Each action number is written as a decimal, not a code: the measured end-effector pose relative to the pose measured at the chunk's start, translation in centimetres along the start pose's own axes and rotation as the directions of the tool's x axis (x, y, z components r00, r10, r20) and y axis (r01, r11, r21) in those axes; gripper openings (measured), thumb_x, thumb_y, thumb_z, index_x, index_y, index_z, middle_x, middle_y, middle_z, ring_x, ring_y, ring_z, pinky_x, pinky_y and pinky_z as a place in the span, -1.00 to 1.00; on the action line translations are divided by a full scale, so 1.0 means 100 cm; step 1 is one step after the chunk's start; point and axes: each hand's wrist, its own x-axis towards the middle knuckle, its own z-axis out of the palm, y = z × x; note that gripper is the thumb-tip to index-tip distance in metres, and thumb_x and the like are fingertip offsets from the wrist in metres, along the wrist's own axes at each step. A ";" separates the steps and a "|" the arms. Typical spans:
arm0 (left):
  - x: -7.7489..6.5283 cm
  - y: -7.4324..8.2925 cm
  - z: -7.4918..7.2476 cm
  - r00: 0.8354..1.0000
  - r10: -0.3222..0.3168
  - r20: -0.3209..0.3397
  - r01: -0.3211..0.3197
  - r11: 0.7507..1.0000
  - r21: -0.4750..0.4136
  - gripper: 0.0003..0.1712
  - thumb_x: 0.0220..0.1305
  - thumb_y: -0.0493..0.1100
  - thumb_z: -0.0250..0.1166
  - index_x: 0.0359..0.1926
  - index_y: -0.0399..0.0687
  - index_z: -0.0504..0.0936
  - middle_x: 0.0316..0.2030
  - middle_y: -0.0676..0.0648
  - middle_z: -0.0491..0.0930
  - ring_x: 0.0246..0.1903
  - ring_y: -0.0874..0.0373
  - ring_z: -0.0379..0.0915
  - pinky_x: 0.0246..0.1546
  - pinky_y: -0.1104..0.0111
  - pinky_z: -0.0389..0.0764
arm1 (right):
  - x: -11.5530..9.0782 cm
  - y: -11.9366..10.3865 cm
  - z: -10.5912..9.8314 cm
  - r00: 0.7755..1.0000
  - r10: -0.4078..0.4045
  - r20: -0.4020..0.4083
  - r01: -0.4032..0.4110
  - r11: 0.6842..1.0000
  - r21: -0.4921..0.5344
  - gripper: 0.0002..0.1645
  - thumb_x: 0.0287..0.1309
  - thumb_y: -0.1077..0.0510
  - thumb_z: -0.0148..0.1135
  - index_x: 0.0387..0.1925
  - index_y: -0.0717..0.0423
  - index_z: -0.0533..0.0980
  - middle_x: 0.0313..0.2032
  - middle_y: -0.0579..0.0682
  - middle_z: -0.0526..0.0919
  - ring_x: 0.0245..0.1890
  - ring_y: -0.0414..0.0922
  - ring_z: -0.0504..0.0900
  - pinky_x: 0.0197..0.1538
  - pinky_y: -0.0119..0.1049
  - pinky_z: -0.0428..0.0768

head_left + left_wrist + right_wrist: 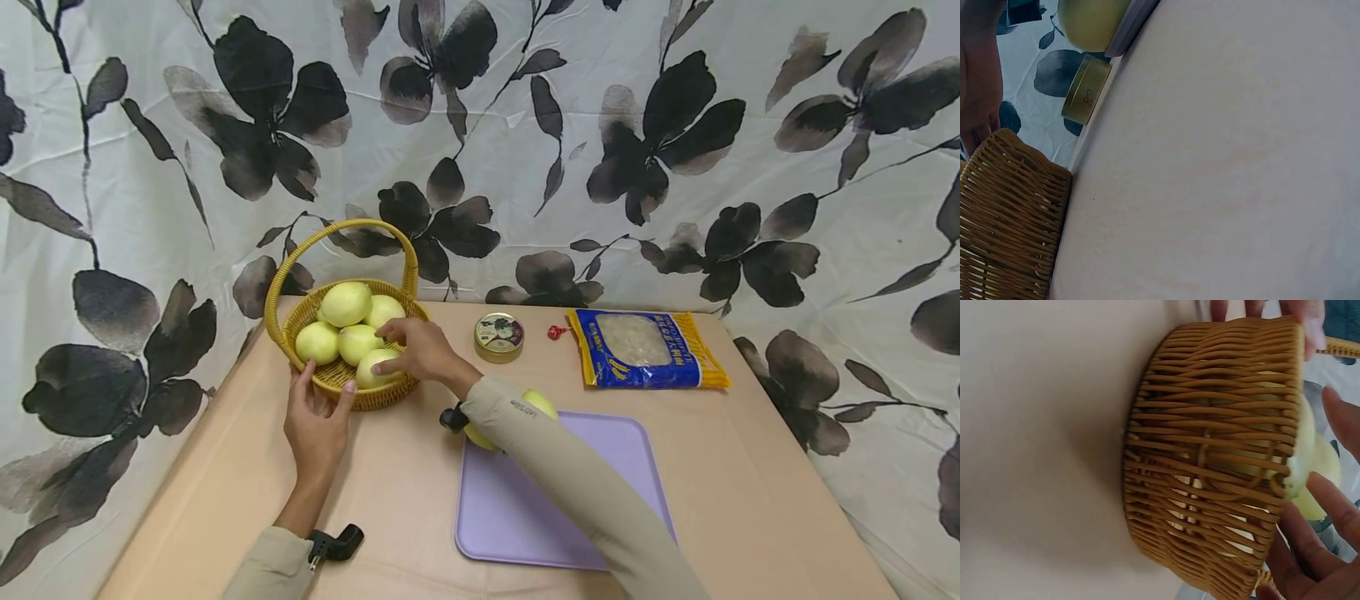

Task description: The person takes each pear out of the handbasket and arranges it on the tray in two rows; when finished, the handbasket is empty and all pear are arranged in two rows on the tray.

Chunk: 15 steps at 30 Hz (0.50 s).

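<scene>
A yellow wicker basket (369,397) (1210,462) (1004,212) with a hoop handle holds several pale green round fruits (345,303). My left hand (321,398) grips the basket's near rim, thumb on one side and fingers on the other; its fingertips (1310,322) curl over the rim. My right hand (408,350) reaches into the basket, and its fingers (1335,506) curl round the front fruit (372,368) (1315,464). Another fruit (538,403) (1091,22) lies on the purple cutting board (585,483), partly hidden behind my right forearm.
On the tan table (750,467) behind the board stand a round gold tin (498,337) (1085,90), a small red object (555,332) and a blue and yellow food packet (645,348). A floral cloth (525,125) hangs behind and around the table.
</scene>
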 end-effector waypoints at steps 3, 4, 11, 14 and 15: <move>0.001 0.001 0.000 1.000 0.002 -0.001 -0.002 1.000 0.002 -0.09 0.40 -0.08 0.48 0.64 -0.03 0.26 0.73 -0.04 -0.21 0.66 -0.10 -0.01 0.48 -0.02 0.41 | 0.004 0.002 0.005 1.000 0.010 0.020 -0.009 0.996 -0.085 -0.32 0.06 -0.16 0.68 0.22 -0.13 0.67 0.12 -0.07 0.80 0.17 -0.10 0.71 0.40 -0.08 0.50; 0.001 0.001 0.000 1.000 0.002 -0.002 -0.002 1.000 0.003 -0.10 0.40 -0.08 0.48 0.64 -0.02 0.26 0.73 -0.04 -0.21 0.66 -0.10 0.00 0.48 -0.03 0.42 | 0.004 0.002 0.006 1.000 0.012 0.027 -0.009 0.993 -0.121 -0.32 0.06 -0.19 0.67 0.21 -0.15 0.67 0.10 -0.11 0.81 0.16 -0.13 0.71 0.42 -0.07 0.48; 0.001 0.001 0.000 1.000 -0.003 0.000 0.003 1.000 0.008 -0.09 0.40 -0.06 0.47 0.64 0.01 0.25 0.73 -0.06 -0.21 0.66 -0.10 0.00 0.48 -0.04 0.42 | 0.006 0.003 0.010 0.999 0.004 0.043 0.004 0.984 -0.179 -0.28 0.02 -0.23 0.68 0.21 -0.13 0.69 0.11 -0.12 0.80 0.17 -0.12 0.70 0.36 -0.16 0.54; 0.001 0.001 0.000 1.000 -0.002 -0.001 0.002 1.000 0.013 -0.09 0.40 -0.07 0.48 0.64 0.02 0.25 0.73 -0.05 -0.20 0.65 -0.10 0.01 0.48 -0.02 0.43 | 0.006 0.002 0.008 0.999 -0.003 0.036 0.009 0.989 -0.148 -0.28 0.01 -0.20 0.70 0.20 -0.10 0.70 0.11 -0.10 0.79 0.18 -0.10 0.70 0.29 -0.23 0.61; 0.001 0.001 -0.001 1.000 -0.001 -0.002 0.001 1.000 0.013 -0.09 0.40 -0.07 0.48 0.64 0.02 0.26 0.73 -0.04 -0.20 0.65 -0.10 0.01 0.48 -0.01 0.43 | 0.005 0.002 0.007 0.999 -0.006 0.033 0.011 0.990 -0.140 -0.29 0.01 -0.19 0.70 0.20 -0.10 0.70 0.11 -0.11 0.79 0.18 -0.10 0.70 0.28 -0.24 0.62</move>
